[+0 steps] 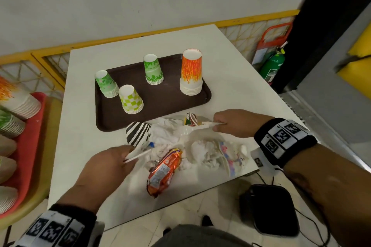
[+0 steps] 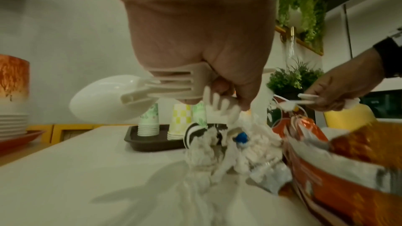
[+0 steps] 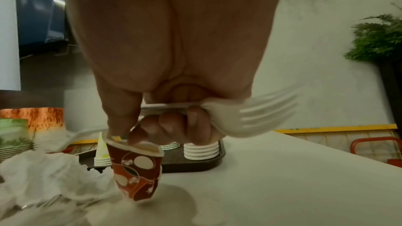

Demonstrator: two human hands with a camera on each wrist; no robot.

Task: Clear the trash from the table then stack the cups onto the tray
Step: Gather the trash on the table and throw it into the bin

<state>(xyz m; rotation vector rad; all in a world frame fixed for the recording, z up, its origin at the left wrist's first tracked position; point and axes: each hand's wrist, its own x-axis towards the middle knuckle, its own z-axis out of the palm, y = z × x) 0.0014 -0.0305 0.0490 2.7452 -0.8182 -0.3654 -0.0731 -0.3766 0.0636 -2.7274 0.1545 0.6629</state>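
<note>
A trash pile lies at the near side of the white table [image 1: 230,78]: crumpled tissues [image 1: 166,132], an orange snack wrapper [image 1: 163,170] and a black-and-white striped cup [image 1: 138,133] on its side. My left hand [image 1: 128,156] grips white plastic forks [image 2: 174,83] and a spoon [image 2: 102,97] at the pile's left edge. My right hand [image 1: 218,124] holds a white fork [image 3: 250,116] in its curled fingers and pinches the rim of a crushed red paper cup [image 3: 137,166]. Behind the pile, the brown tray [image 1: 172,94] carries several upside-down cup stacks, the orange-flame stack [image 1: 191,72] tallest.
A red tray [image 1: 26,146] with more cup stacks stands left of the table. A green fire extinguisher [image 1: 273,66] stands by the wall at the right. A black bag [image 1: 269,208] lies on the floor below the table's near edge.
</note>
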